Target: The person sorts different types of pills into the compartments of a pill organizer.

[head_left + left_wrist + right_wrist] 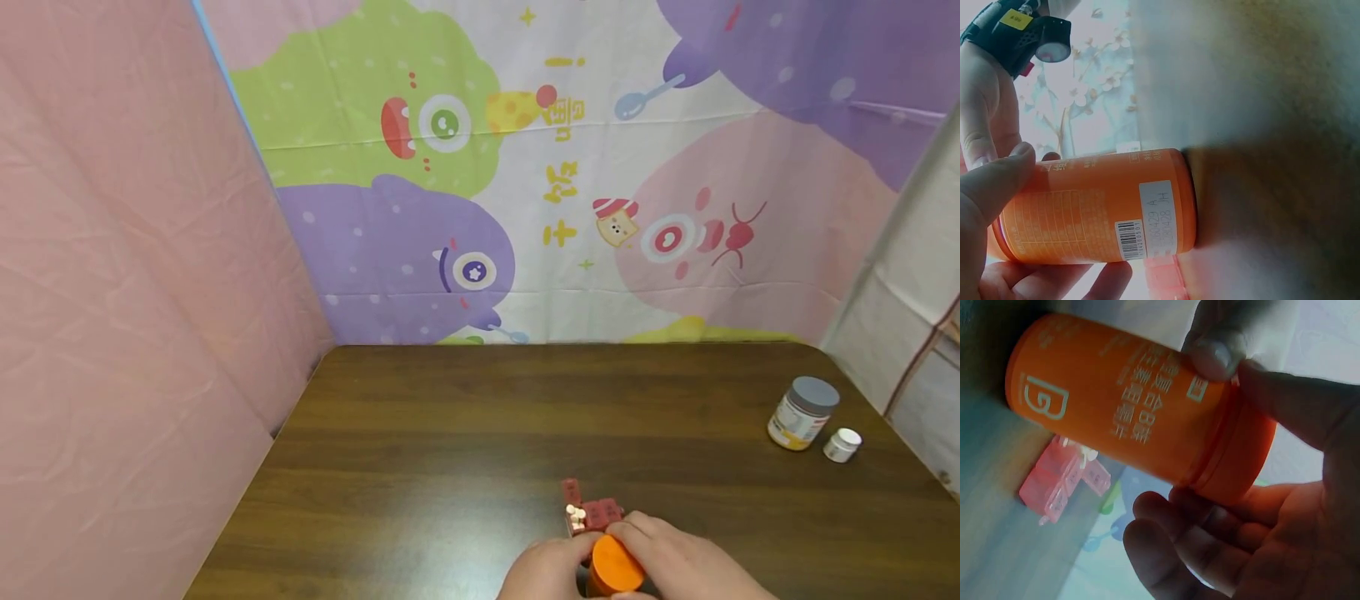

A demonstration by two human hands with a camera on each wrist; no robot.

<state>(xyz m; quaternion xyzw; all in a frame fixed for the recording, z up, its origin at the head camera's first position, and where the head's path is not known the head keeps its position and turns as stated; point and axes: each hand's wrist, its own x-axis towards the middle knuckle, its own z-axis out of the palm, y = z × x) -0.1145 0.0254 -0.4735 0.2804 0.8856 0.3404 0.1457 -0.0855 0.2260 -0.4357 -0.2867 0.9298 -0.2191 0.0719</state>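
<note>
An orange pill bottle point(1097, 206) with an orange screw cap point(618, 567) stands near the table's front edge. My left hand point(546, 572) grips the bottle near its capped end, thumb on one side and fingers on the other. Around the cap point(1241, 450) curl the thumb and fingers of my right hand point(678, 557). Just beyond the hands lies a red see-through pill organizer point(602, 512). One of its lids point(571, 490) stands up, and pale tablets point(576, 515) fill that compartment. The other visible lids are down.
At the table's right side stand a jar with a grey lid point(804, 413) and a small white bottle point(842, 446). A printed cloth point(555, 308) hangs along the back edge of the brown table point(450, 417). Pink fabric point(150, 333) hangs at the left.
</note>
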